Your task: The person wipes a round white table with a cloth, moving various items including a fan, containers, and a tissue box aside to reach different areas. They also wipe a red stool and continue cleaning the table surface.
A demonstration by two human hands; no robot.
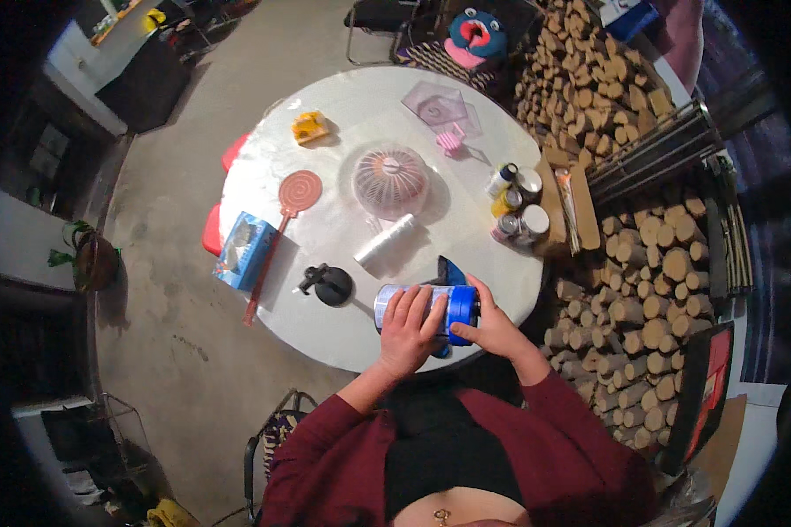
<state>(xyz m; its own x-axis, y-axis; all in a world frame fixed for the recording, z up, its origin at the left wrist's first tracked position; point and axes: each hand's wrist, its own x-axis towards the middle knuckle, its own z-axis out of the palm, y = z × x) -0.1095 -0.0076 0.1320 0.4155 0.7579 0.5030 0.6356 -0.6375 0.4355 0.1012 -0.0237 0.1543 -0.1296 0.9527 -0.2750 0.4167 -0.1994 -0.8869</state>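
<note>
A canister [387, 298] with a wide blue lid lies on its side in both my hands, over the near edge of the round white table [329, 342]. My left hand [410, 326] is wrapped over its printed body. My right hand [494, 327] grips the blue lid end at the right. Partly hidden behind the canister is a dark blue item [453, 271]. A black round-based object with a small clamp-like top [331, 286] stands left of the canister. Beyond them lies a clear plastic roll [385, 242].
A mesh food cover [391, 184], fly swatter [300, 192], blue box [245, 250], yellow item [310, 128], pink item [450, 141] and several jars [534, 220] are on the table. An open cardboard box [583, 211] sits at its right edge, near stacked firewood [652, 263].
</note>
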